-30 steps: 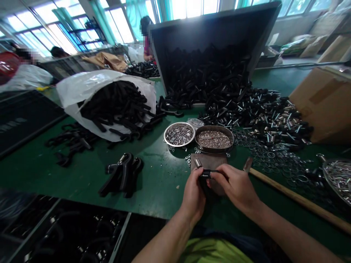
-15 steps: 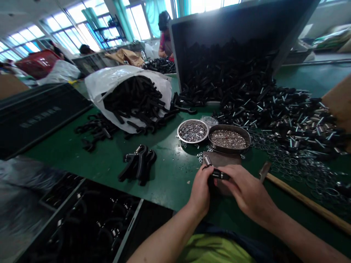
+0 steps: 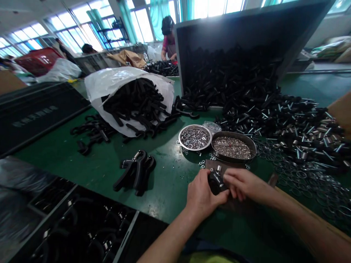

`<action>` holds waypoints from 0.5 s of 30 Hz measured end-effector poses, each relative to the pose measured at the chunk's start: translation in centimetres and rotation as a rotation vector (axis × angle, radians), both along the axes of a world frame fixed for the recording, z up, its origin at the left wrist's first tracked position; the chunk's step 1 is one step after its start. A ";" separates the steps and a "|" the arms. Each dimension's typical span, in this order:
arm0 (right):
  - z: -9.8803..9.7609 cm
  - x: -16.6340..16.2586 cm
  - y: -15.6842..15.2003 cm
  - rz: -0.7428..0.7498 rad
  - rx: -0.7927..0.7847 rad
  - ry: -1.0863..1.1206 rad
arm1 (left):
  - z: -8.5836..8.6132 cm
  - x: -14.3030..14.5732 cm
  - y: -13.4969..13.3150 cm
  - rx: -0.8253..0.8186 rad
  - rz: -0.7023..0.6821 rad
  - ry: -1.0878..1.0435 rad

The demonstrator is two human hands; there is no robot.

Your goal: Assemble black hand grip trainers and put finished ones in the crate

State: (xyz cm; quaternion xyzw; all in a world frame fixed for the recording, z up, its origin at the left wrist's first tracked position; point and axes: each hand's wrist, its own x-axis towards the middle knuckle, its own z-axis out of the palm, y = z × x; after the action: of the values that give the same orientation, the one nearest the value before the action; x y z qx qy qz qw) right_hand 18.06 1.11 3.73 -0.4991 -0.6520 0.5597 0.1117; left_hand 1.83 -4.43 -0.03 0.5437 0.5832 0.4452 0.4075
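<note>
My left hand (image 3: 201, 195) and my right hand (image 3: 244, 184) are closed together around a small black handle part (image 3: 216, 182) with a metal spring end, low over a brown pad (image 3: 216, 165) on the green table (image 3: 90, 168). Just beyond my hands stand two round metal dishes, one (image 3: 194, 138) with washers or nuts and one (image 3: 233, 147) with small shiny bits. A few assembled black handles (image 3: 135, 173) lie to the left of my hands.
A white sack (image 3: 109, 82) spills black handles at the back left. A tipped dark bin (image 3: 236, 40) pours black parts and springs across the right. Wire rings (image 3: 301, 175) litter the right side. A wooden hammer handle (image 3: 323, 219) lies under my right forearm. Black crates (image 3: 68, 223) sit at the near left. People work at the far bench.
My hands have drawn closer together around the part and turned it, so its spring end now points up between them. The view has shifted slightly.
</note>
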 end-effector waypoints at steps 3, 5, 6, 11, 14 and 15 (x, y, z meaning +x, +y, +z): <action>1.5 -1.2 5.4 0.031 0.587 -0.331 | -0.3 -0.6 0.4 0.064 -0.133 0.232; 1.7 -3.4 9.0 0.047 0.832 -0.542 | -0.2 -0.4 0.4 0.105 -0.230 0.461; 1.5 -4.8 10.5 0.058 0.858 -0.586 | -0.2 -0.3 0.4 0.113 -0.268 0.562; -0.8 -10.0 14.8 0.087 0.850 -0.675 | -0.3 0.1 0.2 0.117 -0.299 0.779; -1.6 -10.8 15.3 0.087 0.837 -0.668 | -0.6 0.0 0.2 0.134 -0.296 0.812; -1.6 -10.8 15.4 0.087 0.833 -0.655 | -0.7 0.0 0.2 0.135 -0.295 0.817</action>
State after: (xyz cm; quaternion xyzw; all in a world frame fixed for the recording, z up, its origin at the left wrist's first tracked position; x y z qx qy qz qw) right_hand 7.22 16.50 2.09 -0.5336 -0.8399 0.0722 0.0679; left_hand 1.81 -4.22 -0.68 0.7781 0.5820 0.1679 0.1662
